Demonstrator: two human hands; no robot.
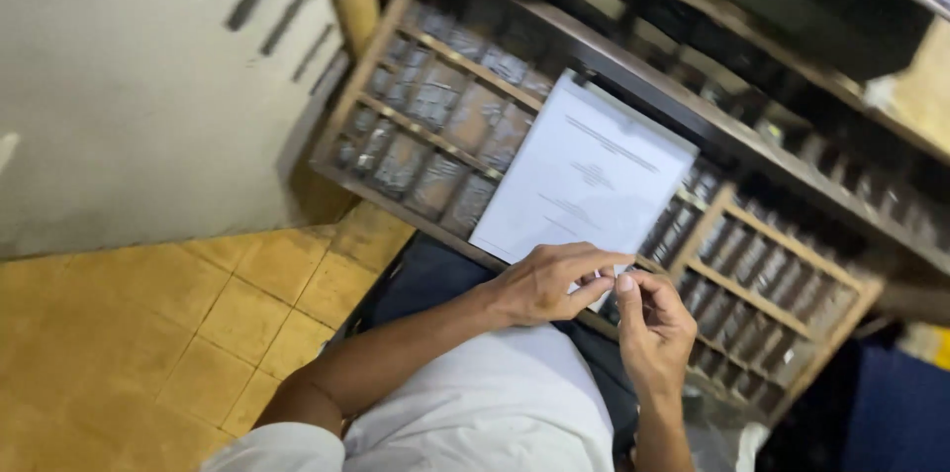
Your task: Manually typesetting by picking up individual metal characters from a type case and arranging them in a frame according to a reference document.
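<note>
While the head camera looks down, the left hand [544, 284] and right hand [648, 329] meet fingertip to fingertip over the near edge of a white printed sheet [589, 175]. Whether they pinch anything small cannot be told. This sheet lies on a wooden type case [435, 126], its long axis running away from the person, tilted rightward.

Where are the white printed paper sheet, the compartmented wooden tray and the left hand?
white printed paper sheet [584, 175], head view, sheet's middle
compartmented wooden tray [381, 47], head view, left rim
left hand [544, 284], head view, back of hand
</note>
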